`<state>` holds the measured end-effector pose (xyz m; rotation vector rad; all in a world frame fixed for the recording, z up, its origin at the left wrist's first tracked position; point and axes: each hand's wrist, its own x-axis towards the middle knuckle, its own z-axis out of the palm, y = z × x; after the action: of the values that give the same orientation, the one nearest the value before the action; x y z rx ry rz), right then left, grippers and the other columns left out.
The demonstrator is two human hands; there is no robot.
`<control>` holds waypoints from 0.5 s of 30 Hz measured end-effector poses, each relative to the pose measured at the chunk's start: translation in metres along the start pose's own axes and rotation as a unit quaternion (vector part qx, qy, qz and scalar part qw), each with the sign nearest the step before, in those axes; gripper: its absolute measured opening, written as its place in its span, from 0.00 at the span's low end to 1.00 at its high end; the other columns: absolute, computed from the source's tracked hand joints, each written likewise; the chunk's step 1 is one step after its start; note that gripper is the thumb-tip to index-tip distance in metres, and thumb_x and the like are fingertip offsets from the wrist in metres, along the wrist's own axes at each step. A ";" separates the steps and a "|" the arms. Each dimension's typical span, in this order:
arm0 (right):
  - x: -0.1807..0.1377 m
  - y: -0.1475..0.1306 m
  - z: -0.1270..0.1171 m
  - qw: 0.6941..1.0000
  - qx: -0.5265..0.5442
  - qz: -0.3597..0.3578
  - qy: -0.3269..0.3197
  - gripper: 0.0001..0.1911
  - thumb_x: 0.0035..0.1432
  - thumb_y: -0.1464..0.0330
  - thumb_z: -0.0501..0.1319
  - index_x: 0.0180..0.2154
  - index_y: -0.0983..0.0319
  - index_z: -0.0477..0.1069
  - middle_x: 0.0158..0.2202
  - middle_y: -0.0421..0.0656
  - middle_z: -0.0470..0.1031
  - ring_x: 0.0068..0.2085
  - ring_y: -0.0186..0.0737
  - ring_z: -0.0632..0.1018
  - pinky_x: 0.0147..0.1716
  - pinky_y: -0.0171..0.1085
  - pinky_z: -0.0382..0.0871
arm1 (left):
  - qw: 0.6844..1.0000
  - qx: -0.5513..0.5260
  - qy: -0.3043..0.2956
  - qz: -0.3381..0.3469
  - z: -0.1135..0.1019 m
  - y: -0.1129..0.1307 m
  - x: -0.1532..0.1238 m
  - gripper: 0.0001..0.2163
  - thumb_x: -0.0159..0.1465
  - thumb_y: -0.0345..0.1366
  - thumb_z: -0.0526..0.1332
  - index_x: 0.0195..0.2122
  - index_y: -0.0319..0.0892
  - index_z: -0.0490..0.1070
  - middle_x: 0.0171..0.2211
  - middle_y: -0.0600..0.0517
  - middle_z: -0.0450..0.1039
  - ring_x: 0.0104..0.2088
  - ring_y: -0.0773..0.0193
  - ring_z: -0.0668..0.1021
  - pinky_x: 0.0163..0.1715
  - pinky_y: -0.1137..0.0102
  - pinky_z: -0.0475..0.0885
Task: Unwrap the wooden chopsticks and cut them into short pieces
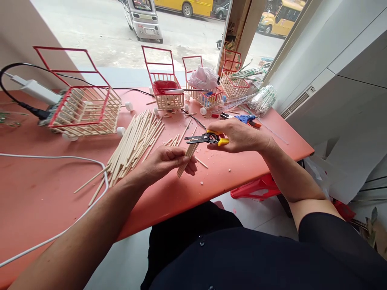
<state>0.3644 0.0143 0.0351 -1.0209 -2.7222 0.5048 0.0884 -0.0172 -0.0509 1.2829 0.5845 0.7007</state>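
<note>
My left hand (173, 159) is closed around a small bundle of thin wooden sticks (188, 160), which it holds tilted above the table's front part. In my right hand (238, 135) are wire strippers (205, 138) with black jaws and yellow handles. Their jaws lie at the upper ends of the bundled sticks. Left of my hands a large heap of longer wooden sticks (134, 143) is spread on the table. A few loose sticks (184, 133) and small offcuts (202, 183) lie around and behind the bundle.
Small stick-built carts with red handles stand along the back, including a large cart (86, 106) and a cart holding a red item (167, 92). A blue glue gun (245, 119) lies behind my right hand. A white cable (75, 158) crosses the orange-red table (48, 193). Plastic-wrapped packs (264, 100) sit back right.
</note>
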 end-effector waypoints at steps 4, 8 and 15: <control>0.000 -0.001 0.002 1.000 0.020 -0.007 0.002 0.17 0.69 0.56 0.67 0.35 0.60 0.67 0.32 0.40 0.70 0.36 0.39 0.68 0.38 0.38 0.56 | 1.000 0.005 -0.003 0.004 0.000 -0.001 0.000 0.18 0.64 0.51 0.80 0.39 0.38 0.88 0.32 0.43 0.89 0.33 0.56 0.90 0.37 0.67 0.86; -0.001 0.000 0.002 0.999 0.034 -0.013 -0.026 0.17 0.70 0.55 0.66 0.36 0.61 0.70 0.31 0.40 0.71 0.35 0.39 0.68 0.38 0.38 0.56 | 1.000 0.017 -0.007 0.004 0.001 0.001 -0.001 0.19 0.64 0.52 0.79 0.39 0.38 0.88 0.32 0.43 0.88 0.33 0.56 0.90 0.37 0.67 0.86; -0.002 0.004 0.000 0.988 0.088 0.019 -0.122 0.21 0.73 0.51 0.62 0.41 0.63 0.76 0.35 0.42 0.77 0.35 0.37 0.72 0.36 0.38 0.59 | 0.999 0.050 -0.009 -0.006 0.003 0.007 -0.003 0.19 0.65 0.52 0.79 0.39 0.38 0.88 0.33 0.41 0.88 0.35 0.53 0.90 0.38 0.65 0.86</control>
<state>0.3681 0.0154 0.0332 -1.0278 -2.8041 0.9150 0.0882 -0.0204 -0.0432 1.3772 0.6178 0.6557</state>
